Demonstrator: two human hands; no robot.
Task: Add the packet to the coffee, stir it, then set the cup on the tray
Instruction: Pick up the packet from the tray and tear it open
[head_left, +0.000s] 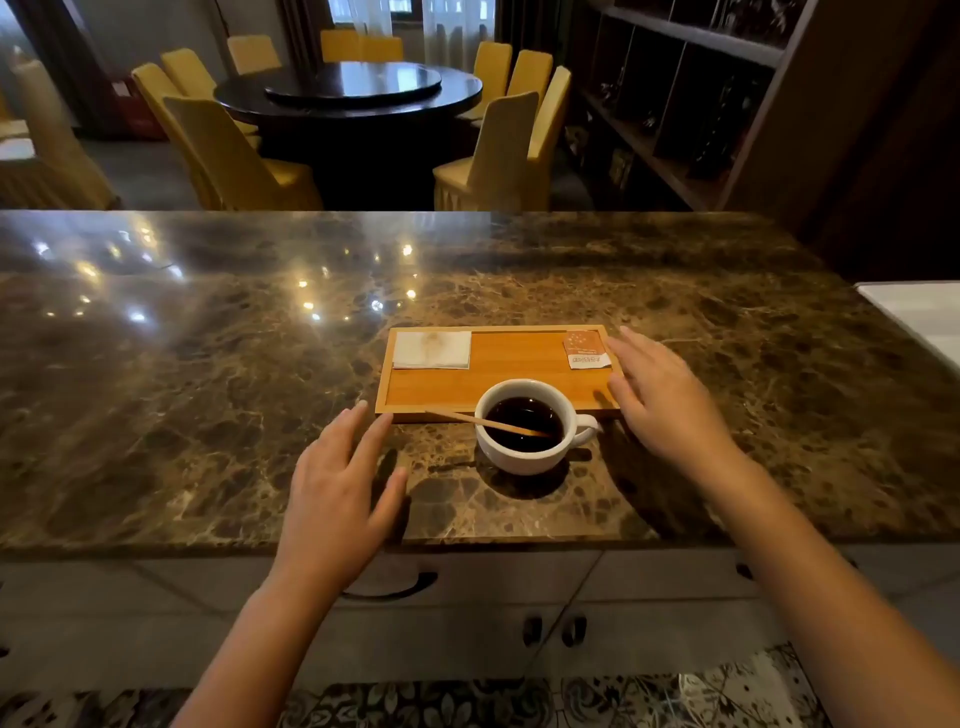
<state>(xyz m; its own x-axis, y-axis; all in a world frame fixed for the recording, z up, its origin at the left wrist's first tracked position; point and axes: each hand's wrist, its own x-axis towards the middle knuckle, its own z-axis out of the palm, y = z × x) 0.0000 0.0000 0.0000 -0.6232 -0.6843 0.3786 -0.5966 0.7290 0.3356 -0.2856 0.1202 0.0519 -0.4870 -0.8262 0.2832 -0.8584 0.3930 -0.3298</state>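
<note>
A white cup (524, 453) of dark coffee stands on the marble counter, just in front of the wooden tray (509, 374), handle to the right. A thin wooden stir stick (467, 419) leans in the cup, its top pointing left. An orange and white packet (587, 349) lies in the tray's far right corner. My right hand (660, 395) hovers open at the tray's right end, fingertips near the packet. My left hand (340, 483) is open over the counter, left of the cup, fingertips near the tray's front left corner. Neither hand holds anything.
A folded white napkin (432, 350) lies in the tray's far left corner. The brown marble counter (208, 364) stretches wide to the left. A white surface (919, 317) borders it at the right. Beyond are a round dark table (348, 93), yellow chairs and shelves.
</note>
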